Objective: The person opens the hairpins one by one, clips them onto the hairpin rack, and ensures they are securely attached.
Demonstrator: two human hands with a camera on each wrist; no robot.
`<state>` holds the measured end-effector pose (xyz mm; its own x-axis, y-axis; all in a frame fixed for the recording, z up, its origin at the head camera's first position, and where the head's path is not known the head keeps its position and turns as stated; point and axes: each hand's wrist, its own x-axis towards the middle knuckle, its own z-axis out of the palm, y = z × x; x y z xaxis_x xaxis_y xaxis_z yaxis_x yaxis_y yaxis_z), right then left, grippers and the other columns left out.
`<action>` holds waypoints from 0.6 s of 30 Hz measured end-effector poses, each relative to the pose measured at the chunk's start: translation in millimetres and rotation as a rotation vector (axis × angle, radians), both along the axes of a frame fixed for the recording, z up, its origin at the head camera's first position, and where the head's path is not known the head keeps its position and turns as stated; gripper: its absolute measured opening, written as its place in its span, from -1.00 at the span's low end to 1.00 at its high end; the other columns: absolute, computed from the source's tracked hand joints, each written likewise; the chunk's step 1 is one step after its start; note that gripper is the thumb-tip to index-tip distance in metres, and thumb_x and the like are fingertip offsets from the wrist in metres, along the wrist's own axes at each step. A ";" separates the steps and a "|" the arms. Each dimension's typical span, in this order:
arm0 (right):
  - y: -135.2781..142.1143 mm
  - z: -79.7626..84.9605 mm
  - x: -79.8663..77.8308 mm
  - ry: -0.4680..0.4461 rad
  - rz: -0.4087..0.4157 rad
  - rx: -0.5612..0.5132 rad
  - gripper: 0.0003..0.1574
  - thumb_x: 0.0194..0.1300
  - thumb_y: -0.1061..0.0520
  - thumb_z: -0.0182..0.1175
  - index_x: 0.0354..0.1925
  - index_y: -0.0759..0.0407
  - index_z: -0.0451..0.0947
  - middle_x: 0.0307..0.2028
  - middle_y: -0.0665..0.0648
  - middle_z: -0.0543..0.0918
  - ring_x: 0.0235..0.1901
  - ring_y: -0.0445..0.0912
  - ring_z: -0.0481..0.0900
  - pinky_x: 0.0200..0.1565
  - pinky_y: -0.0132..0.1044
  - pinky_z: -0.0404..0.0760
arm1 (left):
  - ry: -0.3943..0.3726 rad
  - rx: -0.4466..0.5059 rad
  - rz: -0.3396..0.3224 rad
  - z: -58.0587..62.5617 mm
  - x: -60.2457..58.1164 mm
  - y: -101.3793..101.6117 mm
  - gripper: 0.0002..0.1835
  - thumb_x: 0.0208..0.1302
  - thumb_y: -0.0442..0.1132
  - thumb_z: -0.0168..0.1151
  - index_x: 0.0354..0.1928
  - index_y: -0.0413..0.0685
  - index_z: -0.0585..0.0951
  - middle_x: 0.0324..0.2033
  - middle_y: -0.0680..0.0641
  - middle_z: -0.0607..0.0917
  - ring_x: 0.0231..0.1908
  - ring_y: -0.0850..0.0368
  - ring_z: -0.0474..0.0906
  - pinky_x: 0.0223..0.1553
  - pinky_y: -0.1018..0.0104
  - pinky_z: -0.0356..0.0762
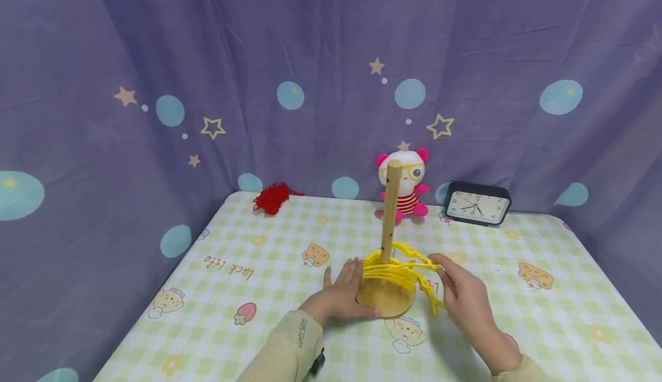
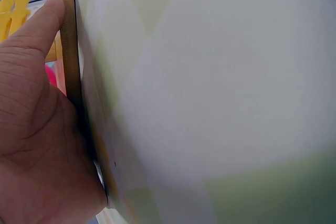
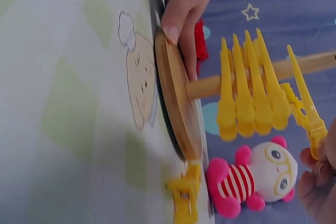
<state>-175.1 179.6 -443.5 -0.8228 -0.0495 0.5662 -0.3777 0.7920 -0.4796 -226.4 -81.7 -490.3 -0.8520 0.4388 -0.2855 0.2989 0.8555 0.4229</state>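
Note:
A wooden stand with a round base [image 1: 385,301] and an upright post [image 1: 391,209] is on the table. Several long, tapered yellow plastic clips [image 3: 249,95] are at the post, low over the base. My left hand [image 1: 338,296] rests against the base's left side with straight fingers, its thumb [image 3: 172,31] on the rim. To the right of the post, my right hand [image 1: 468,296] pinches a yellow clip [image 3: 307,103] by its end. Another yellow clip [image 3: 185,198] lies beyond the base's edge. How the clips join is unclear.
Behind the stand sits a pink and white plush bear [image 1: 405,181] with yellow glasses. A black-framed clock [image 1: 477,204] stands to its right, and a red tangled bundle [image 1: 272,198] lies at the back left. The checked tablecloth [image 1: 217,307] ends at a purple curtain [image 1: 310,43].

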 end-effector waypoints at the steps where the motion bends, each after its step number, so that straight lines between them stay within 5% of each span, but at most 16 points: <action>1: -3.7 -0.4 -1.2 -0.002 -0.002 -0.003 -0.50 0.22 0.47 0.21 0.06 0.06 0.62 -0.21 0.10 0.75 -0.54 -0.22 0.46 -0.36 -0.15 0.65 | -0.002 -0.001 -0.002 -1.1 -0.6 0.0 0.31 0.01 0.56 0.11 0.55 -0.01 -0.27 0.53 0.01 -0.32 0.49 0.14 -0.49 0.35 -0.18 -0.65; 6: -21.5 -2.2 -9.4 -0.014 0.022 -0.027 -0.49 0.23 0.45 0.22 0.07 0.04 0.62 -0.15 0.12 0.74 -0.43 -0.10 0.61 -0.25 -0.08 0.68 | 0.006 -0.016 0.004 -11.5 -5.9 0.0 0.33 -0.03 0.60 0.09 0.55 -0.01 -0.26 0.53 0.02 -0.33 0.49 0.14 -0.50 0.35 -0.18 -0.65; 10: -31.8 -5.6 -14.9 0.014 0.067 -0.023 -0.49 0.19 0.48 0.24 0.05 0.10 0.63 -0.07 0.13 0.73 -0.16 0.05 0.71 -0.14 -0.04 0.67 | 0.008 -0.005 0.010 -15.6 -7.5 0.0 0.33 -0.04 0.60 0.10 0.56 -0.04 -0.21 0.53 0.01 -0.32 0.49 0.14 -0.50 0.34 -0.18 -0.66; 18: -32.2 -3.5 -13.3 -0.051 0.128 0.034 -0.45 0.25 0.43 0.21 0.20 0.16 0.51 0.10 0.17 0.64 -0.03 0.07 0.65 -0.02 -0.03 0.62 | -0.011 -0.015 0.005 5.2 0.8 0.9 0.27 0.03 0.52 0.15 0.55 -0.08 -0.15 0.54 -0.02 -0.28 0.50 0.11 -0.45 0.36 -0.18 -0.61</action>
<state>-188.4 147.5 -447.0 -0.8363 -0.1746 0.5198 -0.4524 0.7553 -0.4742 -225.6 -80.8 -485.1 -0.8510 0.4303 -0.3012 0.2904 0.8632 0.4129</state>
